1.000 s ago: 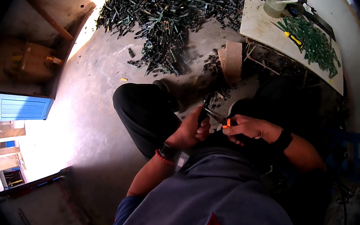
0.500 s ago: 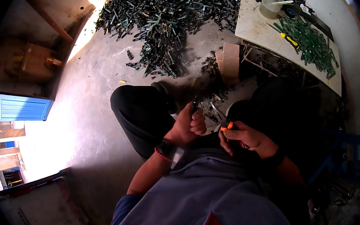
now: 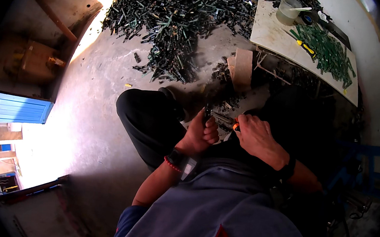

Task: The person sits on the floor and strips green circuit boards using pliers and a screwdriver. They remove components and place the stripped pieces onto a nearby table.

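Closed in a fist, my left hand [image 3: 201, 132] grips a dark, narrow strip [image 3: 207, 113] that sticks up past the thumb. Its kind is hard to make out. To its right, my right hand [image 3: 258, 136] is wrapped over pliers with orange handles [image 3: 236, 125], back of the hand upward. The metal jaws [image 3: 221, 117] of the pliers point left toward the strip; whether they touch it I cannot tell. Both hands are above my lap, between my bent knees.
A large heap of dark strips [image 3: 171, 33] covers the floor ahead. At the right, a pale board [image 3: 273, 34] bears green strips [image 3: 330, 59], a yellow-and-black screwdriver [image 3: 306, 48] and a cloudy plastic cup [image 3: 286, 13]. A brown cardboard piece [image 3: 242, 71] stands before me.
My right hand has turned palm down and the pliers' jaws have swung from pointing up-left to lying nearly level, closer to the strip. The left hand has hardly moved.
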Demonstrator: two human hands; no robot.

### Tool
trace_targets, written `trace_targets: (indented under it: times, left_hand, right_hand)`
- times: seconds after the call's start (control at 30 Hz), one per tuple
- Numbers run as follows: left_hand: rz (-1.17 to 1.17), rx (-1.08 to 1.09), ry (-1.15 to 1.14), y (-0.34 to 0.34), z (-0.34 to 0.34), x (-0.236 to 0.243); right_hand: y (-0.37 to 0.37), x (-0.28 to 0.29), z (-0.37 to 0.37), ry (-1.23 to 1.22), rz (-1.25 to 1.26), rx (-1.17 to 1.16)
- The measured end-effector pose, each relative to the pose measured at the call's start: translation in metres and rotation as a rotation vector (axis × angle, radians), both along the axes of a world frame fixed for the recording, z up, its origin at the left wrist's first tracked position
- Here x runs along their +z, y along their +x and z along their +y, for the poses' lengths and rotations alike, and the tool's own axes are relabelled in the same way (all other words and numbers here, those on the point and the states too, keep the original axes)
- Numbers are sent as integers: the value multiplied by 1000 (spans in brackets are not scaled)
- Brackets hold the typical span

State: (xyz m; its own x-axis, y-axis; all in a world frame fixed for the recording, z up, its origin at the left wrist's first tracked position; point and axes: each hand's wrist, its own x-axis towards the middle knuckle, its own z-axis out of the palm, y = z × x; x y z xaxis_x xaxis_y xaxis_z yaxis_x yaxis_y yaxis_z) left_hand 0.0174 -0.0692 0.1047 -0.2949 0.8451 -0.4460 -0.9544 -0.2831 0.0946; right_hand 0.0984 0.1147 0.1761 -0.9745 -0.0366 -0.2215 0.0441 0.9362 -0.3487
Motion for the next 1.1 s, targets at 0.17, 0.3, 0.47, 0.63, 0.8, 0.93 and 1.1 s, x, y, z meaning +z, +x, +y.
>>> trace_targets:
  times: [0.17,0.3,0.47,0.63,0.8,0.93,1.1]
  left_hand:
    - [-30,15,-143,3,3,3]
    - [20,-18,-202,3,6,3]
    - [46,-14,-356,5,11,13]
    - [66,35,-426,7,15,12]
    - [71,38,-445,7,13,12]
    - [71,35,-447,7,14,14]
    - [75,44,-437,5,14,17]
  right_hand:
    - [1,-6,-3,102,42,37]
    - [2,-9,-3,224,213,85]
    - [-2,-21,-6,347,295,110]
    - [-6,-28,-10,393,322,134]
    - [-7,-30,-11,407,341,150]
    - [-8,-29,-11,387,305,126]
    - [-6,-29,-10,223,263,45]
